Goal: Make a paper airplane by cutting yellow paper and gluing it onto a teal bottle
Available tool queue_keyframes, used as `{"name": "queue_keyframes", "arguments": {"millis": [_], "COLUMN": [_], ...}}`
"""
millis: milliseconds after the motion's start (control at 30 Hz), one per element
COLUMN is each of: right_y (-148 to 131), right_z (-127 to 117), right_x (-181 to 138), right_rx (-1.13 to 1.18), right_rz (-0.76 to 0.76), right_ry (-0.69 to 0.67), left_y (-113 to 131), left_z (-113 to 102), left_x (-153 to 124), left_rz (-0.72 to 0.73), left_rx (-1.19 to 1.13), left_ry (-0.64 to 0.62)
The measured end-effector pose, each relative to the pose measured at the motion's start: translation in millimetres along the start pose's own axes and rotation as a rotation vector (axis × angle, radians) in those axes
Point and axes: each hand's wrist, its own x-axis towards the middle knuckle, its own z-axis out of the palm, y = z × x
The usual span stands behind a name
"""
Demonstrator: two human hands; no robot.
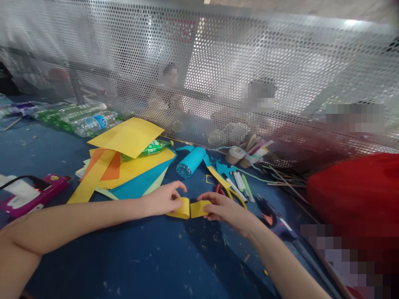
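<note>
Reaching in from both sides, the left hand (pixel 163 199) and the right hand (pixel 224 209) are meeting over the blue table (pixel 140 257), each pinching one end of the yellow paper strip (pixel 187 209) between thumb and fingers, with the strip lying low between them. Coloured paper sheets (pixel 131 166), a blue roll (pixel 190 162) and scissors (pixel 232 193) are lying just behind, before a perforated metal screen (pixel 218 62). Shapes beyond the screen are blurring out, and a red cloth (pixel 358 191) is running off the right edge.

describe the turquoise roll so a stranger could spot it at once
On the blue table, in front of the perforated metal screen, look right of the pile of paper sheets. The roll lies there, the only turquoise cylinder, its near end glittery.
</note>
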Motion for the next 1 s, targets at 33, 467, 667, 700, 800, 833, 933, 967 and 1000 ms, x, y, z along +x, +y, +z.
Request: {"name": "queue_keyframes", "arguments": {"millis": [33, 467, 667, 700, 800, 833, 933, 967, 1000], "right_y": [0.3, 2.1, 2.9, 3.0, 2.6, 2.6, 5.1, 7.1, 9.6], "right_z": [0.3, 7.1, 7.6, 7.8, 7.8, 7.4, 4.3, 2.8, 1.2], "right_x": [0.3, 2.3, 3.6, 3.7, 3.3, 3.1, 4.2, 5.6, 7.3], "right_rx": [0.005, -0.109, -0.133, -0.131, -0.126, -0.132, -0.199, -0.235, -0.271], "right_rz": [0.017, -0.047, -0.062, -0.065, -0.063, -0.061, -0.075, -0.093, -0.118], "right_ry": [-0.017, 0.010, 0.021, 0.016, 0.008, 0.013, 0.054, 0.079, 0.110], "left_y": [0.8, 4.6, 4.1, 4.4, 6.1, 6.6, 7.2, 6.9, 6.5], "left_z": [-0.1, -4.4, -5.8, -5.7, -3.2, -1.8, 2.2, 2.9, 3.2], "left_x": [-0.1, 2.8, 2.3, 1.4, -2.0, -3.1, -5.5, -5.8, -5.8], "left_rz": [0.015, -0.093, 0.007, 0.042, 0.159, 0.195, 0.254, 0.264, 0.273], "left_rx": [0.002, -0.133, 0.097, 0.173, 0.379, 0.424, 0.467, 0.471, 0.471], "left_ry": [0.000, -0.021, -0.047, -0.030, 0.048, 0.067, 0.090, 0.099, 0.107]}}
